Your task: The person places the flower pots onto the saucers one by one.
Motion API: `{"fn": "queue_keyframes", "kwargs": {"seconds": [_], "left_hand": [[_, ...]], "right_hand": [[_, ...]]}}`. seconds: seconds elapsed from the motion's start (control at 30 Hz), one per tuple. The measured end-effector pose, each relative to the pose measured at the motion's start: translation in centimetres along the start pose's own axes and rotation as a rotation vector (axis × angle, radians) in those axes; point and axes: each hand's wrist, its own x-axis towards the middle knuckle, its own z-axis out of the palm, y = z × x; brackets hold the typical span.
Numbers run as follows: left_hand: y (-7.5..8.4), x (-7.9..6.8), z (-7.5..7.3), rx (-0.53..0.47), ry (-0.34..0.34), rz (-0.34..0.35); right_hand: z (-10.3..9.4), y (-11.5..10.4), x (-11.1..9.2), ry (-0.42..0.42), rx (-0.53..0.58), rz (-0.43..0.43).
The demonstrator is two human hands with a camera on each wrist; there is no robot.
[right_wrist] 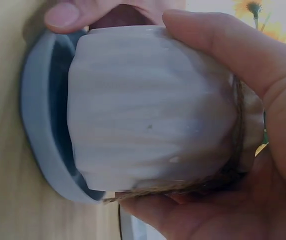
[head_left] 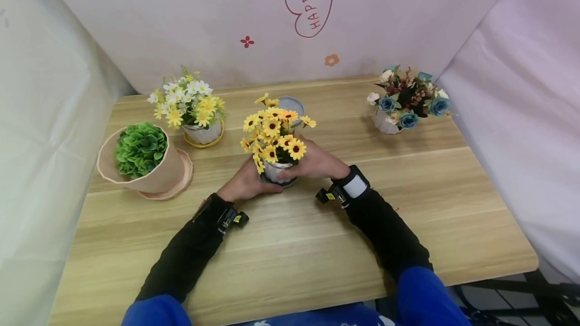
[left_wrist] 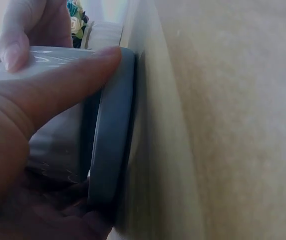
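A white ribbed flower pot with yellow daisy-like flowers stands mid-table, twine tied around it near the rim. My right hand grips the pot, thumb on one side and fingers around the other. Beneath the pot is a blue-grey saucer, low at the tabletop; in the right wrist view the pot's base sits within its rim. My left hand holds this saucer by its edge, the thumb laid along the rim and the other fingers on the far side, partly in shadow.
Behind the flowers lies another grey saucer. To the left are a pot of white and yellow flowers on a yellow saucer and a tilted pink planter with a green plant. A blue-rose pot stands at the right rear.
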Motion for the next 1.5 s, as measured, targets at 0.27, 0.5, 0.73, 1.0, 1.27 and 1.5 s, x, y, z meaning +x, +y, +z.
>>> {"fn": "queue_keyframes", "kwargs": {"seconds": [0.27, 0.5, 0.73, 1.0, 1.27, 1.5], "left_hand": [[0.1, -0.3, 0.1, -0.007, 0.012, -0.044], [0.2, -0.3, 0.0, -0.015, 0.010, -0.029], [0.2, -0.3, -0.4, 0.017, 0.007, 0.051], [1.4, -0.8, -0.8, 0.085, -0.004, 0.094], [2.6, -1.4, -0.5, 0.202, 0.007, 0.089], [2.5, -1.3, 0.1, 0.184, 0.037, 0.099]], "right_hand": [[0.5, 0.7, 0.1, 0.000, -0.024, 0.036], [0.7, 0.9, 0.1, -0.007, -0.022, 0.046], [0.8, 0.8, 0.2, -0.016, -0.048, 0.052], [1.4, 1.0, -0.5, 0.051, -0.020, -0.056], [3.3, 0.8, -2.1, 0.129, -0.166, -0.017], [3.9, 0.5, -1.9, 0.179, -0.175, 0.005]]}}
